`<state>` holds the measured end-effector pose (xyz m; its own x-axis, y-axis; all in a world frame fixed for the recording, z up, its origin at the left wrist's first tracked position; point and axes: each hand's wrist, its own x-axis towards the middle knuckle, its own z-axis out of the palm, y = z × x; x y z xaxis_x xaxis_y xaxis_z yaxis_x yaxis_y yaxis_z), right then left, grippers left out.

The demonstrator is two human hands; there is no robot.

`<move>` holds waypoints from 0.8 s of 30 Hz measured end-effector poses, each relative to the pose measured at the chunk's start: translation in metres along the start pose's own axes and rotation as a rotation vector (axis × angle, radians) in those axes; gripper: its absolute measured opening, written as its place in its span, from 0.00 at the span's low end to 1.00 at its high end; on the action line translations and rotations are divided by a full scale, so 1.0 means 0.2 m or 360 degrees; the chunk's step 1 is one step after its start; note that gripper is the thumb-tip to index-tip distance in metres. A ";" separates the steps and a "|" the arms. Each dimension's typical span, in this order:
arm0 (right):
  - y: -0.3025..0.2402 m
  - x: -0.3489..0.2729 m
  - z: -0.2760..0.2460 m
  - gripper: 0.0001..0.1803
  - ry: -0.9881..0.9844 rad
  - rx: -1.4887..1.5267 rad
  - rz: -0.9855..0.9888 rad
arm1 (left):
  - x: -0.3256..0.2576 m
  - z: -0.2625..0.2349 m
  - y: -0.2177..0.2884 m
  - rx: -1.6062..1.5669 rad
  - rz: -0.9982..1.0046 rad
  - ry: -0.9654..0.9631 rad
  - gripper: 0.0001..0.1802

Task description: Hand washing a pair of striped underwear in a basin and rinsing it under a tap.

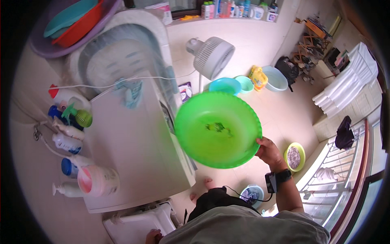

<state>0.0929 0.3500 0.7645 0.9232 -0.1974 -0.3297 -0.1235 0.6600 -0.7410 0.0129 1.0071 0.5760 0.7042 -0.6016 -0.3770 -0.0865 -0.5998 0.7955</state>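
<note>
My right hand (269, 153) grips the rim of a bright green plastic basin (195, 147), thumb over the edge and fingers underneath. The basin is held up in front of me, beside the front of a white top-panelled appliance (134, 162). A dark green patterned patch (219, 127) shows on its bottom; I cannot tell whether it is printed or loose. Only a small part of my left hand (154, 236) appears at the lower edge, by a white plastic bin or sink (138, 227); its fingers are mostly hidden.
Bottles and a pink-white tub (99, 180) crowd the appliance's left side; a blue cloth (132, 93) lies on top. Beyond stand a fan (215, 57) with a stretched cord and several basins. Small basins with contents (295, 156) sit on the floor at right, near a railing (329, 191).
</note>
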 end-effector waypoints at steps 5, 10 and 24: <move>0.16 -0.12 -0.54 0.15 0.0896 -0.0293 -0.0030 | 0.15 0.13 -0.05 -0.0256 -0.0476 0.0016 0.10; 0.17 -0.23 -1.09 0.10 0.1676 -0.0486 0.0011 | 0.47 0.21 0.32 -0.0551 -0.1071 -0.0115 0.08; -0.35 0.04 -1.86 0.13 0.1723 -0.0163 0.0126 | 1.88 0.52 1.51 -0.0920 -0.1423 -0.0170 0.12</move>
<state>-0.0258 0.0329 0.5961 0.1076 -0.7238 -0.6816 -0.2445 0.6452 -0.7238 0.1786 0.5450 0.6251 0.2786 -0.1276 -0.9519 0.7974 -0.5217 0.3033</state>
